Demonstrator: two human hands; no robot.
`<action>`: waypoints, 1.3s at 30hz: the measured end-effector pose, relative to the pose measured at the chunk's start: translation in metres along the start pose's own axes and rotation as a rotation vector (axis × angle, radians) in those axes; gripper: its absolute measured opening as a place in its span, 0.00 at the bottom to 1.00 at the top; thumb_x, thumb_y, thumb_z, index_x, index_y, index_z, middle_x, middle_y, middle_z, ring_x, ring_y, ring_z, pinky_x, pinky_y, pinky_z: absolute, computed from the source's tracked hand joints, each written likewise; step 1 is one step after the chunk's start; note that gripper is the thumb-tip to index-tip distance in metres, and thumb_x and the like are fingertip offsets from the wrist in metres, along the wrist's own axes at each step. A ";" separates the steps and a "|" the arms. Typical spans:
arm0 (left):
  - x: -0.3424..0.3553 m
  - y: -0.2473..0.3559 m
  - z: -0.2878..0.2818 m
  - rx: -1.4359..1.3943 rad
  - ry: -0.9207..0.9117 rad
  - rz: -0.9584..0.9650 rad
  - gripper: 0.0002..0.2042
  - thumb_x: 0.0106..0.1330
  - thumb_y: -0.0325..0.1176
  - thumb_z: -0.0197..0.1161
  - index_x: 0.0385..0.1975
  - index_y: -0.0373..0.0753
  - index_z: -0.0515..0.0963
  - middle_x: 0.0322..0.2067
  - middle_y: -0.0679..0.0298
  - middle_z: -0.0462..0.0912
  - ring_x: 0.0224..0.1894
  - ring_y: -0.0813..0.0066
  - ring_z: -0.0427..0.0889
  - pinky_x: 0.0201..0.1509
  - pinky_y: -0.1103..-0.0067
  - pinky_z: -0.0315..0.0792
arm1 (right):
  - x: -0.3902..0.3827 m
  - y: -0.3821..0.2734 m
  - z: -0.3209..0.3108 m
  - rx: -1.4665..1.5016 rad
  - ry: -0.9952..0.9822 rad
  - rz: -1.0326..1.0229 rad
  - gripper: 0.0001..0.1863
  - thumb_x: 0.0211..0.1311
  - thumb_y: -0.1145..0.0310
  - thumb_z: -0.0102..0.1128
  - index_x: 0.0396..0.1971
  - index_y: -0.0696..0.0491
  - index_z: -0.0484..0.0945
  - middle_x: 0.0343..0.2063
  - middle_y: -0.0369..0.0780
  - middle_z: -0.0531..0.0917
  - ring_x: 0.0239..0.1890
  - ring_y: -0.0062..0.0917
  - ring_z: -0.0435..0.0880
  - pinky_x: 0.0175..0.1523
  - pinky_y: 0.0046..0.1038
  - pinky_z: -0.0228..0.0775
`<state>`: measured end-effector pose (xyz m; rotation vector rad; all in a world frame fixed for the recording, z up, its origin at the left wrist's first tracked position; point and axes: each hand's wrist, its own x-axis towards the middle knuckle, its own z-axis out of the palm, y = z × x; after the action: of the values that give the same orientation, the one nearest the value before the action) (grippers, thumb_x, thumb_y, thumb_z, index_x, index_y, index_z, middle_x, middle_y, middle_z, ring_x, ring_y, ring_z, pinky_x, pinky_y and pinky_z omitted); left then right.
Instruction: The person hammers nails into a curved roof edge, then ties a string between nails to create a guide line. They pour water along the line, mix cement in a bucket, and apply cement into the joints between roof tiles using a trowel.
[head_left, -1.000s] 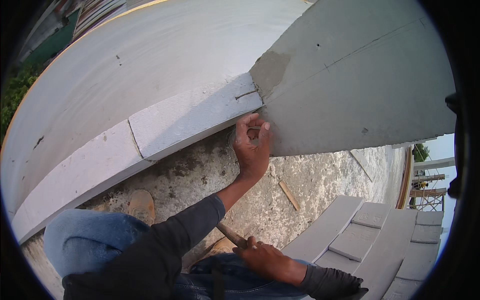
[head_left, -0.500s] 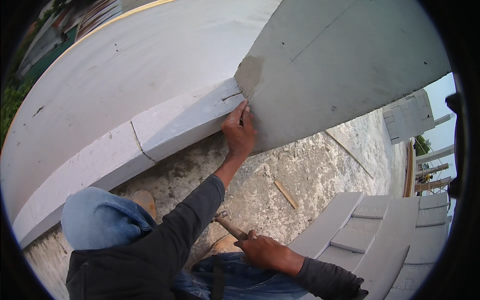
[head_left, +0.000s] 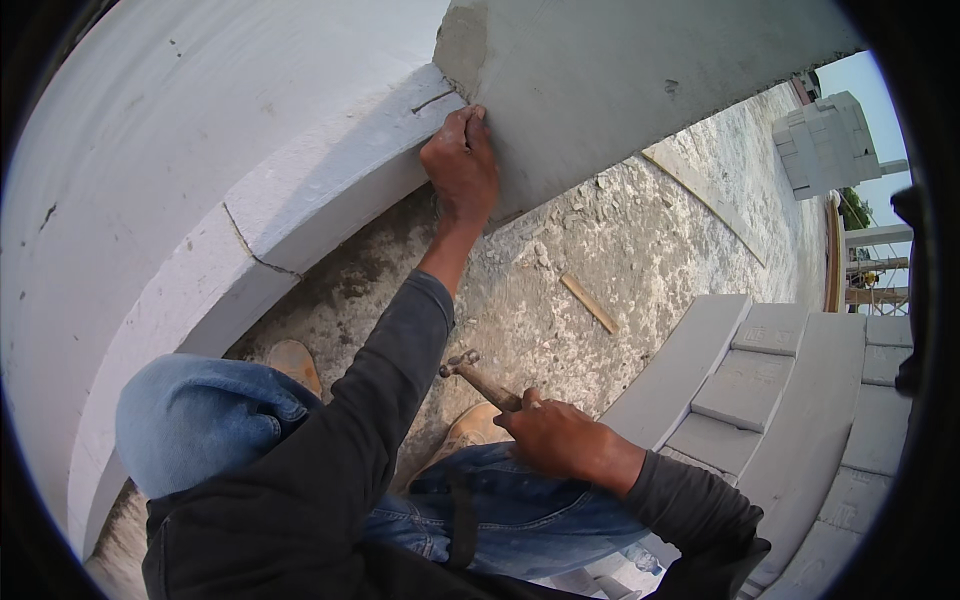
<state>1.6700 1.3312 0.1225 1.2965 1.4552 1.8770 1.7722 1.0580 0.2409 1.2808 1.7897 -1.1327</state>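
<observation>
The tall, smooth white wall (head_left: 150, 120) and the broad, flat grey concrete panel (head_left: 600, 90) have slid upward in the view over the last second, above the rough, mottled concrete floor (head_left: 640, 240). The low row of white rectangular blocks (head_left: 320, 190) runs along the wall to the panel, while flat grey stacked blocks (head_left: 740, 385) lie at the right. The left hand (head_left: 462, 165), loosely ringed a second ago, has drawn its fingertips together at the block-and-panel corner, so attention seems centred there; whether they grip anything cannot be told. The right hand (head_left: 565, 440) grasps the wooden-handled metal hammer (head_left: 490, 384), its head now clear of the left sleeve, well apart from that corner and apparently idle. Smaller still are the narrow tan wooden strip (head_left: 590, 303) and a thin dark line (head_left: 432, 102) on the end block
</observation>
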 end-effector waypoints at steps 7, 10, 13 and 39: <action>0.002 -0.009 0.001 0.037 0.034 0.097 0.08 0.78 0.29 0.64 0.40 0.30 0.87 0.23 0.58 0.88 0.15 0.75 0.82 0.21 0.74 0.73 | 0.002 0.000 -0.007 -0.008 -0.068 0.005 0.27 0.70 0.66 0.63 0.68 0.54 0.77 0.56 0.64 0.79 0.56 0.55 0.87 0.63 0.47 0.81; 0.003 -0.006 0.000 0.108 -0.036 0.038 0.06 0.75 0.27 0.64 0.36 0.30 0.83 0.26 0.47 0.85 0.28 0.51 0.88 0.33 0.65 0.79 | 0.002 0.004 -0.006 0.008 -0.018 -0.059 0.28 0.70 0.65 0.65 0.68 0.54 0.77 0.56 0.64 0.79 0.56 0.54 0.87 0.63 0.47 0.80; 0.003 -0.001 0.002 0.077 -0.013 0.017 0.07 0.76 0.27 0.64 0.34 0.30 0.81 0.26 0.46 0.85 0.28 0.48 0.87 0.33 0.63 0.78 | -0.001 0.007 0.000 -0.034 0.043 -0.080 0.28 0.71 0.64 0.65 0.69 0.53 0.76 0.57 0.63 0.79 0.56 0.54 0.87 0.63 0.46 0.80; 0.007 0.003 -0.013 0.066 -0.145 0.029 0.09 0.78 0.27 0.63 0.32 0.30 0.80 0.19 0.54 0.80 0.18 0.66 0.85 0.22 0.70 0.73 | 0.007 -0.004 -0.022 0.007 -0.062 -0.047 0.29 0.74 0.62 0.64 0.72 0.51 0.74 0.61 0.64 0.76 0.58 0.56 0.86 0.64 0.47 0.80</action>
<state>1.6562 1.3287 0.1281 1.4594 1.4416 1.7266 1.7656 1.0805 0.2449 1.1998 1.7800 -1.1926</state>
